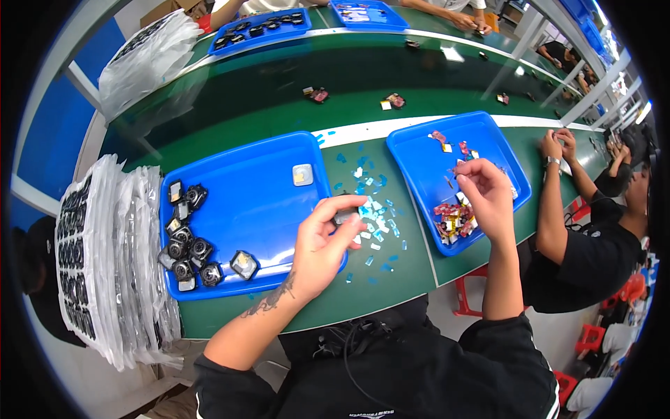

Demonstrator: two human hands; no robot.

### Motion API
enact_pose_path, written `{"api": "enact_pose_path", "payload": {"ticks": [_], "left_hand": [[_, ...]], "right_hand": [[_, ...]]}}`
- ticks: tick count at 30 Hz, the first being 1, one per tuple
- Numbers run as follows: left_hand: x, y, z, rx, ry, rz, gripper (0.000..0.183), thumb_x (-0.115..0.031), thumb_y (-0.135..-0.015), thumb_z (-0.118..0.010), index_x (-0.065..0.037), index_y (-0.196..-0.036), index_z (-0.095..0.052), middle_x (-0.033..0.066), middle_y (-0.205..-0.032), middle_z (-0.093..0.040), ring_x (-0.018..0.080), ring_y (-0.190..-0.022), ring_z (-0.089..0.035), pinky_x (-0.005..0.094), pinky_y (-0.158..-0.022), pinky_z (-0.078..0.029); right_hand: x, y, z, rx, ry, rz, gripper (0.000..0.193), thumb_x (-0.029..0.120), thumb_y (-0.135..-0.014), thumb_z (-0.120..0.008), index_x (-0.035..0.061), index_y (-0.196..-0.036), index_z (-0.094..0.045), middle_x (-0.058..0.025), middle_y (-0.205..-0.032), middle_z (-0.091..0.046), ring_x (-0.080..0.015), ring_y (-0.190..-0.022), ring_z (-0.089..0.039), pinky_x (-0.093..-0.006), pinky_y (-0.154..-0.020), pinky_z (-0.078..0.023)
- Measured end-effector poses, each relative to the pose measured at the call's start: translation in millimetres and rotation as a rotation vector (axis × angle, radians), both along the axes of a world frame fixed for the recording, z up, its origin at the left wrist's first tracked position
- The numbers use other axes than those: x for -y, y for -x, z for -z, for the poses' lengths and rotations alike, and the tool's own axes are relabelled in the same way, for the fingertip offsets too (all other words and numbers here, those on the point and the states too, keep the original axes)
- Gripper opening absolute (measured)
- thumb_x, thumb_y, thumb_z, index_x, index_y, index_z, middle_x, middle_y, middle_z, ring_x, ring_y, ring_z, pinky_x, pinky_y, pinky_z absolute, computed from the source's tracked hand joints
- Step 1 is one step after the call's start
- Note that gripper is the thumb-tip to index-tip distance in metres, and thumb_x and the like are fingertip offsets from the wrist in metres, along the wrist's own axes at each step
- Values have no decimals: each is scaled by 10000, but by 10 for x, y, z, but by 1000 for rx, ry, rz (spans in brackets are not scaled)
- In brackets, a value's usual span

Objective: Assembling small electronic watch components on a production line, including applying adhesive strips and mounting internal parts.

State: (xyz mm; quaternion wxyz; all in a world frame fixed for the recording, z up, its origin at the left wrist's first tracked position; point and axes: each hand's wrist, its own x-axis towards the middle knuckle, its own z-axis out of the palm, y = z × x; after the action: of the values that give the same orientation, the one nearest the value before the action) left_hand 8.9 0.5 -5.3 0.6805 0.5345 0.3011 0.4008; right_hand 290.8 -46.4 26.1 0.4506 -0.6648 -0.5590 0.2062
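Observation:
My left hand (322, 244) is closed, thumb and forefinger gripping a small grey case (343, 218) that the fingers partly hide. It is above the right edge of the left blue tray (265, 202), where several black watch-like cases (183, 244) lie in a cluster at the left. A pale square case (302, 174) sits apart at the tray's far right. Over the right blue tray (419, 167), my right hand (488, 195) is pinched; what its fingertips hold is too small to name. Small red circuit boards with white and yellow parts (455, 218) lie in that tray.
Blue and white film scraps (377, 216) litter the green table between the trays. Stacked clear plastic trays (112, 258) stand at the left. Beyond a white strip, a dark green belt (244, 105) carries a few assemblies (393, 102). Co-workers sit at right and opposite.

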Motion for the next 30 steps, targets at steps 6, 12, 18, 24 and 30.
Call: {"api": "enact_pose_path", "payload": {"ticks": [6,12,18,24,30], "left_hand": [[38,8,-195,-284,-468,-77,399,-166,-756,-801,-121,-1137,-693,90,-1071,-533,189,-950,-584,291,-765,-502],[-11,11,-87,-236,-449,-27,234,-139,-774,-774,-66,-990,-720,115,-967,-585,221,-885,-606,317,-743,-505],[7,43,-98,-189,-515,-38,121,-50,-789,-740,-17,-900,-704,92,-971,-559,172,-892,-573,282,-754,-480],[38,28,-103,-212,-383,97,90,-39,-794,-724,-18,-878,-696,102,-967,-565,174,-858,-587,277,-748,-480],[37,-4,-80,-353,-876,-93,152,-26,-731,-752,-39,-874,-702,112,-974,-591,239,-826,-640,305,-657,-521]], "right_hand": [[67,688,-88,-603,-9,-296,121,-26,-859,-649,-16,-974,-613,-21,-909,-629,-44,-778,-583,-179,-698,-471],[7,962,-48,-720,88,-407,141,-28,-848,-672,-19,-981,-625,-31,-898,-643,-50,-805,-600,-178,-708,-489],[22,992,-51,-719,111,-424,96,7,-870,-660,-30,-953,-627,-43,-888,-650,-73,-816,-610,-209,-727,-498],[-87,775,100,-905,314,-614,124,121,-899,-663,-1,-893,-637,-30,-867,-648,-58,-731,-559,-206,-626,-431],[-79,814,81,-809,361,-593,154,175,-908,-660,33,-856,-629,9,-810,-618,-38,-649,-492,-195,-563,-367]]}}
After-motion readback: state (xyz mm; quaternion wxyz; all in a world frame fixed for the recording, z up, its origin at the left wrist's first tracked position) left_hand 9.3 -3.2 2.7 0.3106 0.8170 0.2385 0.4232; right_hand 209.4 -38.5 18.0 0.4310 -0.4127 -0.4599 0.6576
